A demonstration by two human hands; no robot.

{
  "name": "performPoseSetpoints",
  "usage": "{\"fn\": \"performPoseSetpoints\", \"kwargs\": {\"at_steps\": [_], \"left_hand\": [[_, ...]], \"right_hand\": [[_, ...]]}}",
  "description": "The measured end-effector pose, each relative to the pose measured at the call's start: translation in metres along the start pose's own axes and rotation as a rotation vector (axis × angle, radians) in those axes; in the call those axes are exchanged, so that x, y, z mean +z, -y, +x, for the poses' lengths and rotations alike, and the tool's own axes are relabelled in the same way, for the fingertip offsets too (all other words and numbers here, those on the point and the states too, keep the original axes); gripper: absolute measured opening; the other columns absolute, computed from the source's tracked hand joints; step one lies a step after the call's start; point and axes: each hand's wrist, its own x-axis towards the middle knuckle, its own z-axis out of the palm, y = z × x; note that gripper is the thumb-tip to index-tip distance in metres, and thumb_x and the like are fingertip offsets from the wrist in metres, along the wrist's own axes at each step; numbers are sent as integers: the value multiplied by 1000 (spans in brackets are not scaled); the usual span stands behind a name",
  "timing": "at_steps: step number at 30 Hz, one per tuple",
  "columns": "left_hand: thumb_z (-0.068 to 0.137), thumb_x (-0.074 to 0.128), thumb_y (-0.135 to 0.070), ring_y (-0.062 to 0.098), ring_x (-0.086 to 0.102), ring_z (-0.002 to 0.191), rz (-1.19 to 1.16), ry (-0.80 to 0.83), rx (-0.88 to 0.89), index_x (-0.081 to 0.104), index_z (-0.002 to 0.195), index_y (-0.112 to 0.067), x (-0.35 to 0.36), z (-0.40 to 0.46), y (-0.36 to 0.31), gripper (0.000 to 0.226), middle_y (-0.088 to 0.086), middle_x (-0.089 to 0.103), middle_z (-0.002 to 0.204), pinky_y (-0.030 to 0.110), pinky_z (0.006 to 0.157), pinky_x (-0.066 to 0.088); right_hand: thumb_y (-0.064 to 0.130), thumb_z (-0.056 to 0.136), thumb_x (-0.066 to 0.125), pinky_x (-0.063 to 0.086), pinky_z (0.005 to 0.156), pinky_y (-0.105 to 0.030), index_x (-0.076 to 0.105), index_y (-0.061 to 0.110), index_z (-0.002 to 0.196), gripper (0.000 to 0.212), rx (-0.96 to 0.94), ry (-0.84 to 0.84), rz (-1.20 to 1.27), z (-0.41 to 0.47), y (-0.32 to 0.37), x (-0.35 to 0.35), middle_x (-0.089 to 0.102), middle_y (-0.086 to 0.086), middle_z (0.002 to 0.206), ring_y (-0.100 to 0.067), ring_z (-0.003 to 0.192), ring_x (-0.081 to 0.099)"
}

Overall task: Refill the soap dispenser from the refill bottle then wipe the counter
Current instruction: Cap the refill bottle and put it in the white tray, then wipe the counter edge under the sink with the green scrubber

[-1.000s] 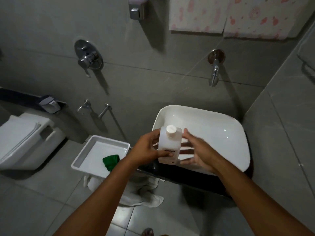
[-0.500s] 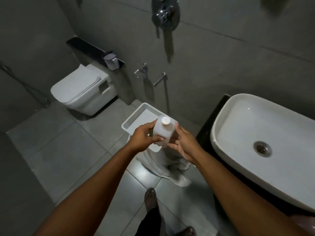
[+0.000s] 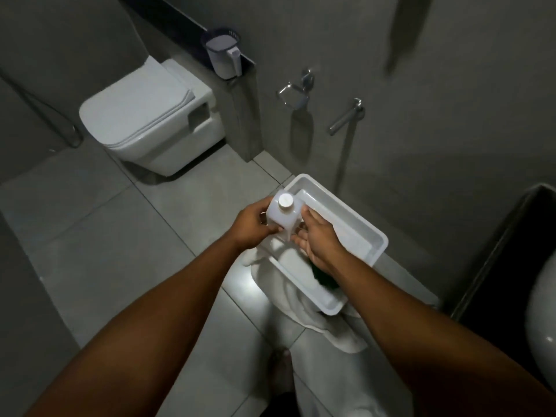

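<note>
Over the tray's point(image 3: 379, 236) left edge: I see the refill bottle point(image 3: 282, 221) upright, cap point(image 3: 285, 201) on.
Left hand point(image 3: 251, 228): fingers curled round the bottle's left side.
Right hand point(image 3: 319, 237): fingers fairly straight against its right side.
Tray contents: green cloth point(image 3: 325, 282); white towel point(image 3: 334, 325) underneath.

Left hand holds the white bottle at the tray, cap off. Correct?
Not quite: the cap is on. The head view shows the white cap seated on the bottle, which the left hand holds at the tray.

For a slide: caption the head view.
Left hand grips, right hand supports a capped white plastic bottle over a white rectangular tray.
</note>
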Motion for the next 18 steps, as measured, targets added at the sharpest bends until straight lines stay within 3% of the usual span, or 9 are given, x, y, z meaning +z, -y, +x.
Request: {"fn": "performPoseSetpoints", "kwargs": {"at_steps": [4,9,12,15,18], "left_hand": [[74,85,2,20,67,114,-35,12,-45,61,139,-22,0,16,17,73,-3,69,127,34,101,55],[76,84,2,15,66,114,-65,24,-40,61,139,-24,2,15,26,71,-9,69,123,32,102,53],[80,81,0,12,62,118,-51,-69,-40,57,142,-21,5,9,26,69,-7,65,131,29,104,51],[84,76,-2,14,63,109,-18,-363,-156,59,137,-16,13,-18,28,58,1,59,133,29,96,54],[85,77,-17,19,63,101,145,-464,-20,67,116,-19,33,-55,32,33,0,62,115,31,89,54]], "right_hand": [[37,103,56,54,103,-49,54,19,144,45,24,-32,-55,23,-7,1,60,-18,138,-34,122,63],[37,101,59,54,102,-50,53,19,145,47,42,-61,-24,28,-16,-2,62,-17,138,-34,121,63],[36,102,58,55,101,-48,53,19,145,46,32,-51,-52,25,-14,-3,64,-14,136,-32,120,65],[35,101,60,55,101,-39,55,20,141,43,-52,-126,-279,14,-15,-20,65,-6,134,-23,120,64],[28,97,64,49,92,-21,64,19,126,30,-277,-292,-700,-2,-31,-52,66,0,119,-22,116,64]]}}
